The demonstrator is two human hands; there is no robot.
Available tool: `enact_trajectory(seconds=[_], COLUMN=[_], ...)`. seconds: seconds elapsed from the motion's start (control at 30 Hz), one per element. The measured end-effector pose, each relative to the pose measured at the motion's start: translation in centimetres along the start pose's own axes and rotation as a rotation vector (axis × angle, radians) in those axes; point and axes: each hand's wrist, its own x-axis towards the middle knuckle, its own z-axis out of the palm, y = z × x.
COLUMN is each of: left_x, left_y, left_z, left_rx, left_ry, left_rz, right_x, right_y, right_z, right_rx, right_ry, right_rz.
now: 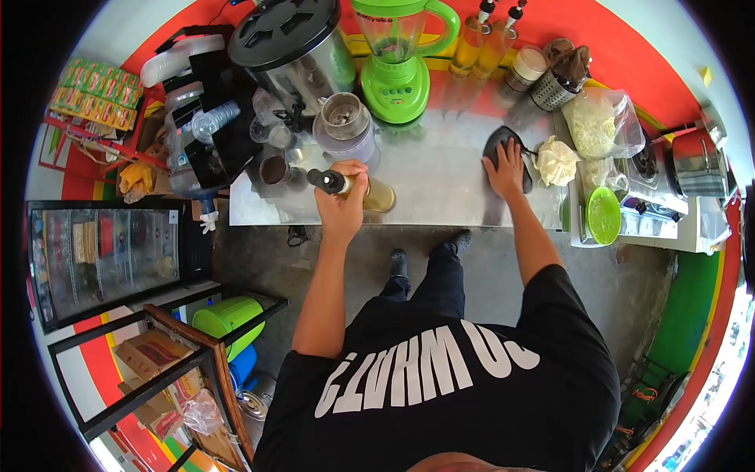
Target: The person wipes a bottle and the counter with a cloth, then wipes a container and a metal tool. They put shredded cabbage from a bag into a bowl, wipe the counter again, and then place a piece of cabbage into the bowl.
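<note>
My left hand [344,200] is wrapped around a bottle [383,198] of pale yellow liquid with a black top, tilted over the front edge of the steel table [440,169]. My right hand [507,169] lies flat with fingers stretched out on a dark, rounded flat object [497,145]; I cannot tell what it is. Right beside that object sits a crumpled cream-coloured bundle [557,162]. Behind my left hand stand a metal cup [346,116] on a round container [350,143] and a small dark-filled cup [275,170].
Along the back stand a large steel dispenser [295,67], a green blender [395,86], two pump bottles [470,46] and a perforated holder [554,91]. To the right are a bag of pale shreds [594,126], a green bowl [603,216] and a pot [700,161]. A glass-door fridge [110,256] is at left.
</note>
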Motion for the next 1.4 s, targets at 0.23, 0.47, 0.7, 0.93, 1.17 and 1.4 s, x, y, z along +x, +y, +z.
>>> enact_trajectory(seconds=[0.23,0.47,0.7,0.93,1.17,1.4], left_x=[1.7,3.0,3.0,2.9,2.3,2.8], left_y=[-2.3,-2.4,-0.7,-1.7,-3.5,-3.9], left_z=[3.2,6.4,10.3,9.7,8.9,7.2], left_rx=[0.044,0.118,0.198,0.089,-0.05,0.293], left_ry=[-0.148,-0.187,0.007,-0.086,-0.18,-0.331], left_rz=[0.021,0.039,0.068,-0.094,-0.097,-0.006], right_x=[-3.0,-9.7,-4.3,-2.0,-4.6,-3.6], right_y=[-14.0,-14.3,-18.4,-22.6,-18.7,-20.7], right_z=[2.3,0.2,-4.0,-12.5,-14.5,-18.1], right_rx=[0.163,0.54,1.686,1.871,1.886,0.93], right_ry=[-0.054,-0.115,-0.274,-0.211,-0.411,-0.226], right_rz=[-0.3,-0.309,0.507,0.454,0.146,-0.232])
